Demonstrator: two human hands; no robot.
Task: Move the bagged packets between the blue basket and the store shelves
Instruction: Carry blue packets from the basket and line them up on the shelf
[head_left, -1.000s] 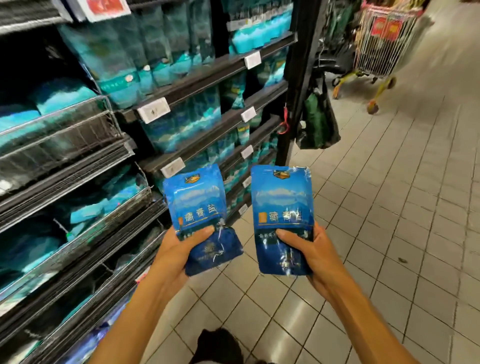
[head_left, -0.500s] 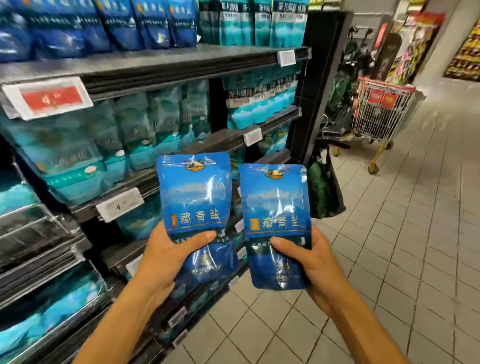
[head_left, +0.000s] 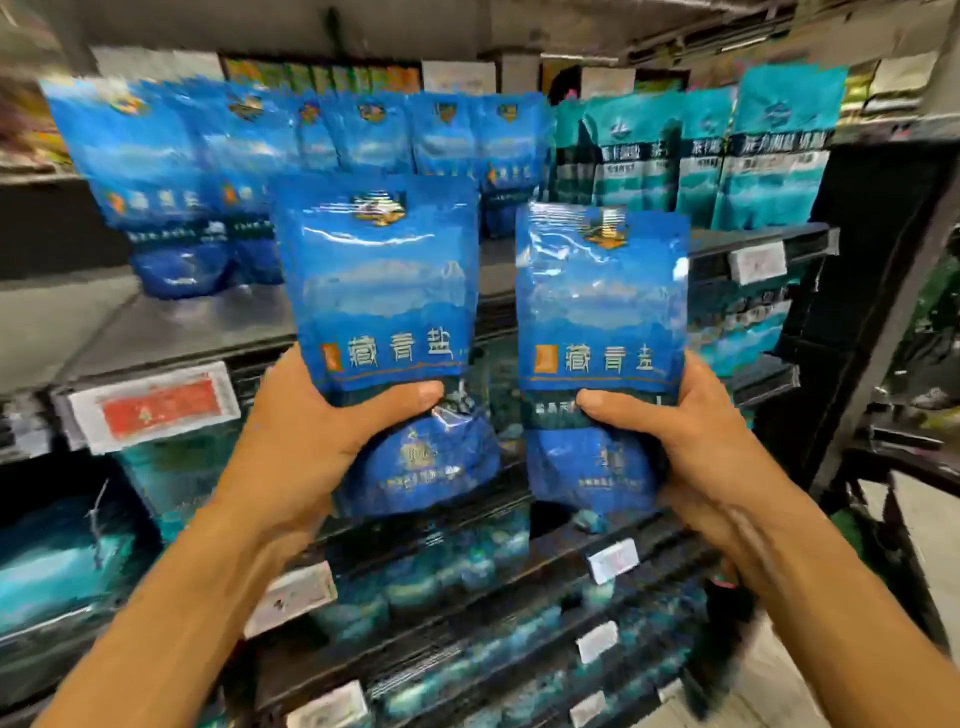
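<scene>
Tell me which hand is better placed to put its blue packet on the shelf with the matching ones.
Left, probably. The left hand holds its blue packet right below the matching blue row, with bare shelf beside it. The right hand's packet sits nearer the teal bags.

the packet (head_left: 382, 312) gripped by the left hand (head_left: 306, 441) bears three large pale characters, 藏青盐, just above the thumb, with a small orange square to their left and a gold emblem near its top edge. the packet (head_left: 602, 332) in the right hand (head_left: 696, 441) carries the same 藏青盐. smaller print below both thumbs is too blurred to read, as are the shelf price tags (head_left: 156, 405).
</scene>
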